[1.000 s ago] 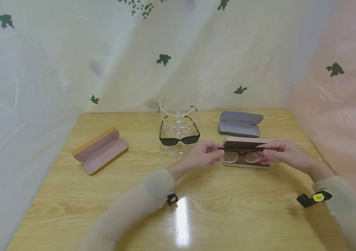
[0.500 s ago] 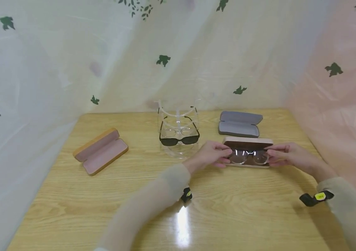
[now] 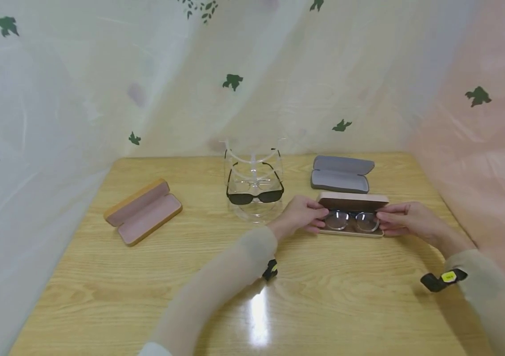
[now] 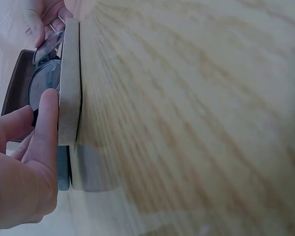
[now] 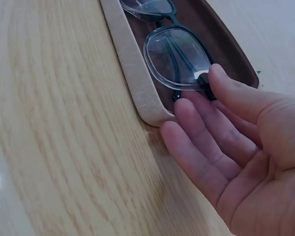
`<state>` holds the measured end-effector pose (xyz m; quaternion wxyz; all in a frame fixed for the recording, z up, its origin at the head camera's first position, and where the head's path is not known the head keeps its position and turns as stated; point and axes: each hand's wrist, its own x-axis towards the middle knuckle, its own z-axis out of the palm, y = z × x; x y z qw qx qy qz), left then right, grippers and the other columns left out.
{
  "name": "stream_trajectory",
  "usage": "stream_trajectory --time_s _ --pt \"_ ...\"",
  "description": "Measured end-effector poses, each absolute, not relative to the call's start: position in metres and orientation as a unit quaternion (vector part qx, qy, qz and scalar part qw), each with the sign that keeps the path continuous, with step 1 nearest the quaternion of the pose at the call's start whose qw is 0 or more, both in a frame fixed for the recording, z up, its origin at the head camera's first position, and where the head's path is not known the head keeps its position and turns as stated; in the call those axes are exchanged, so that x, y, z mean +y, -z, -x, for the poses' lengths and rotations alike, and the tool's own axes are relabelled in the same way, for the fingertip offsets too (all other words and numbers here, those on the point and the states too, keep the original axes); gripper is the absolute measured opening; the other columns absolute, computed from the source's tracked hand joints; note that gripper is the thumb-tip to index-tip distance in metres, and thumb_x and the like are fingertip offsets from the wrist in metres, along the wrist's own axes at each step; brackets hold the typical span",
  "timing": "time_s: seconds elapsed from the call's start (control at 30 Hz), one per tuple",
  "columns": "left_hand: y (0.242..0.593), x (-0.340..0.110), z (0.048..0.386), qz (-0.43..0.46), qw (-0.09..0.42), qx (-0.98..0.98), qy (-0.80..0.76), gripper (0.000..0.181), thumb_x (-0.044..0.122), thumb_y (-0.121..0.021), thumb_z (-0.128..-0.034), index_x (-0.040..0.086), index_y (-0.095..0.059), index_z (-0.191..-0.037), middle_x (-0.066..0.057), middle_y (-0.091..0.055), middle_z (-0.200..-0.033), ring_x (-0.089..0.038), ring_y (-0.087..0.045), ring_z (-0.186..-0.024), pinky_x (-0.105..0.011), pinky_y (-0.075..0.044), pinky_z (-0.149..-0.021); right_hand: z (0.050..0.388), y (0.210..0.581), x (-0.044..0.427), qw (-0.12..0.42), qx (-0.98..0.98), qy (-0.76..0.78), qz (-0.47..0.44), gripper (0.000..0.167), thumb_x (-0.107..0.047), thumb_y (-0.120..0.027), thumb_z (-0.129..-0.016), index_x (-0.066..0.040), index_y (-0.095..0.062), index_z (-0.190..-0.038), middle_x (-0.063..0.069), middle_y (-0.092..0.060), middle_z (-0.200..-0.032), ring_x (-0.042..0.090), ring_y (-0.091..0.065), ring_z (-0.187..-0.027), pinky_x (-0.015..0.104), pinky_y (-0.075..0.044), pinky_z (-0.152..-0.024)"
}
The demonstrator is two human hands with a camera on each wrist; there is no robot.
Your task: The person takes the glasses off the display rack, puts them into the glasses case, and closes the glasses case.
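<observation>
A pair of eyeglasses (image 3: pixel 336 220) with a dark upper rim and clear lenses sits low in a beige glasses case (image 3: pixel 353 197) with a brown lining. Its lid stands up at the back. My left hand (image 3: pixel 300 215) pinches the left end of the frame between thumb and fingers. At the other end, my right hand (image 3: pixel 414 222) holds the hinge corner, thumb on top and fingers below. In the right wrist view the folded temples show behind the lens (image 5: pixel 179 56). Whether the glasses touch the case's bottom, I cannot tell.
Behind the beige case stands an open grey glasses case (image 3: pixel 341 179). A clear display stand (image 3: pixel 254 163) carries black sunglasses (image 3: pixel 254 198) and thin-framed glasses at the table's back middle. An open orange glasses case (image 3: pixel 150 217) with pink lining lies at left.
Both hands have lowered the eyeglasses from in front of the beige case into it, shifting slightly right. The lenses now tilt upward. The other cases and the stand have stayed put.
</observation>
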<state>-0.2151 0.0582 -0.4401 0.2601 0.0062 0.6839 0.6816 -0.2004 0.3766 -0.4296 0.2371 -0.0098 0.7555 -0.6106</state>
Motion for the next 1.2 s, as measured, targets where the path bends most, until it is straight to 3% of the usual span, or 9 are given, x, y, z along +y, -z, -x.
stream_trajectory --time_s 0.37,0.7,0.93,1.1,1.2 --pt "0.446 0.056 0.218 0.013 0.26 0.668 -0.697 0.022 0.002 -0.07 -0.0955 -0.009 -0.068 -0.115 -0.015 -0.074 -0.092 -0.032 -0.075 -0.079 -0.035 -0.063 -0.062 0.197 0.434 0.37 0.219 0.746 0.629 -0.02 0.016 -0.006 -0.067 -0.098 -0.02 -0.075 -0.095 0.0 -0.075 -0.091 0.013 -0.071 -0.079 0.037 -0.062 -0.076" --pt "0.447 0.056 0.216 0.022 0.256 0.661 -0.705 0.019 -0.001 -0.069 -0.0945 -0.009 -0.068 -0.112 -0.019 -0.074 -0.092 -0.029 -0.075 -0.075 -0.035 -0.063 -0.061 0.198 0.436 0.372 0.234 0.741 0.628 -0.045 0.014 -0.008 -0.069 -0.098 -0.021 -0.074 -0.094 -0.001 -0.072 -0.087 0.012 -0.069 -0.074 0.038 -0.062 -0.075" --pt "0.446 0.051 0.215 0.039 0.249 0.661 -0.707 0.017 -0.002 -0.071 -0.0932 -0.006 -0.07 -0.109 -0.016 -0.073 -0.087 -0.019 -0.069 -0.064 -0.034 -0.062 -0.06 0.199 0.439 0.376 0.244 0.735 0.632 -0.033 0.01 -0.01 -0.064 -0.101 -0.018 -0.07 -0.101 0.002 -0.071 -0.091 0.015 -0.069 -0.079 0.038 -0.062 -0.077" --pt "0.447 0.047 0.216 0.042 0.254 0.659 -0.707 0.018 0.002 -0.071 -0.0943 -0.004 -0.069 -0.111 -0.016 -0.072 -0.086 -0.019 -0.068 -0.064 -0.035 -0.063 -0.061 0.199 0.437 0.381 0.25 0.727 0.639 -0.017 0.012 -0.012 -0.06 -0.104 -0.017 -0.071 -0.105 0.004 -0.073 -0.098 0.018 -0.071 -0.087 0.04 -0.062 -0.08" --pt "0.445 0.042 0.216 0.037 0.268 0.66 -0.701 0.024 0.01 -0.072 -0.0958 -0.003 -0.066 -0.116 -0.012 -0.07 -0.089 -0.02 -0.067 -0.066 -0.035 -0.063 -0.062 0.199 0.433 0.384 0.261 0.736 0.625 -0.001 0.022 -0.017 -0.055 -0.107 -0.005 -0.064 -0.122 0.004 -0.071 -0.107 0.019 -0.07 -0.095 0.043 -0.06 -0.084"
